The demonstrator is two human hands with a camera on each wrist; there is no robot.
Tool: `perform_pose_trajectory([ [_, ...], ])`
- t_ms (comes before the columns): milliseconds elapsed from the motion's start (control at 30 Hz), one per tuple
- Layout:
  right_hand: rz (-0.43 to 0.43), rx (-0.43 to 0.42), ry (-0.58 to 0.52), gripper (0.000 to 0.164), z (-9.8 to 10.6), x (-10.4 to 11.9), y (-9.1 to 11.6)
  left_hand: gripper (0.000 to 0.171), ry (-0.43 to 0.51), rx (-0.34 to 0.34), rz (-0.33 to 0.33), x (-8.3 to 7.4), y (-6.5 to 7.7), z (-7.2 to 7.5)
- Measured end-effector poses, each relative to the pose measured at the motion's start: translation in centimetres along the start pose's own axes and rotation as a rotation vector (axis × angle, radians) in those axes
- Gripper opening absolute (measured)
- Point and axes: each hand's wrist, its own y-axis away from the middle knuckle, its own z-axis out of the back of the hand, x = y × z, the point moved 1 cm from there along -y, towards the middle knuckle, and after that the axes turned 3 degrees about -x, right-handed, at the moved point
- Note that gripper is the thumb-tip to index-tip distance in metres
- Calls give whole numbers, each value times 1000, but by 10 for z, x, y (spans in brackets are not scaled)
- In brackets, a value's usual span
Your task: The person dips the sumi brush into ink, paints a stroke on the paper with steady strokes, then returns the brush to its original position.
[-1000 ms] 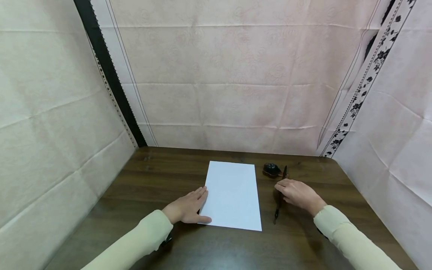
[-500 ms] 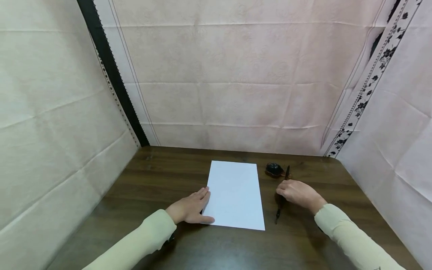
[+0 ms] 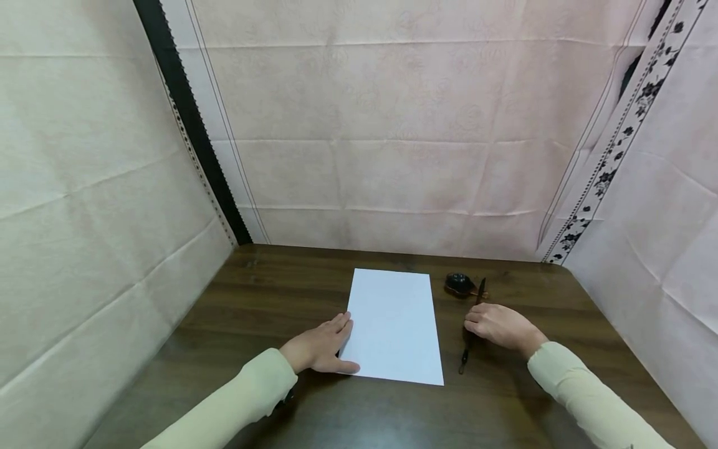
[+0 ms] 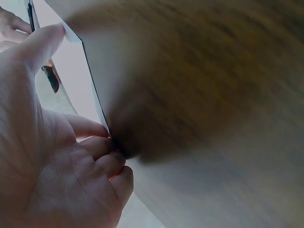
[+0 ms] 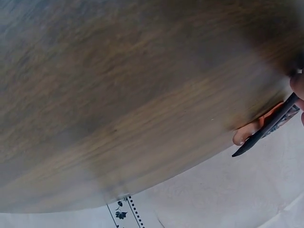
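A sheet of white paper [image 3: 394, 327] lies on the dark wooden table. My left hand [image 3: 321, 346] rests along its left edge, thumb on the near left corner; the left wrist view shows the palm and the paper's edge [image 4: 78, 78]. To the right of the sheet, my right hand [image 3: 502, 325] holds a slim dark calligraphy brush [image 3: 481, 290] by its middle, low over the table. The brush's tapered end points away, and its thin end points back towards me. In the right wrist view only fingertips [image 5: 297, 85] show at the brush [image 5: 266, 130].
A small dish [image 3: 460, 284] with a glossy black inside and a brown handle-like end stands beyond the right hand, close to the brush tip. Pale cloth [image 3: 364, 125] hangs at the back and both sides of the table [image 3: 269, 280].
The whole head view has shifted slightly, so things appear a little further right. Both hands keep their places at the paper and the brush.
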Motion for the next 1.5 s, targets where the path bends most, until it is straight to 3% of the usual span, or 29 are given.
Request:
perform_pose_trajectory([
  [433,49,21,9,27,7,-3,5,105,-20,4,-9,-3,-3,1],
  [800,98,-50,37,32,17,-8,3,105,-19,13,1,-5,-3,2],
  [1133,100,-178,22,33,39,-25,1,104,-33,22,5,-6,-2,5],
  [1333,55,-227,-10,43,57,-37,-3,103,-27,17,8,-5,-1,6],
  [1500,13,-353,-50,42,67,-46,-5,103,-19,20,13,-4,-2,6],
])
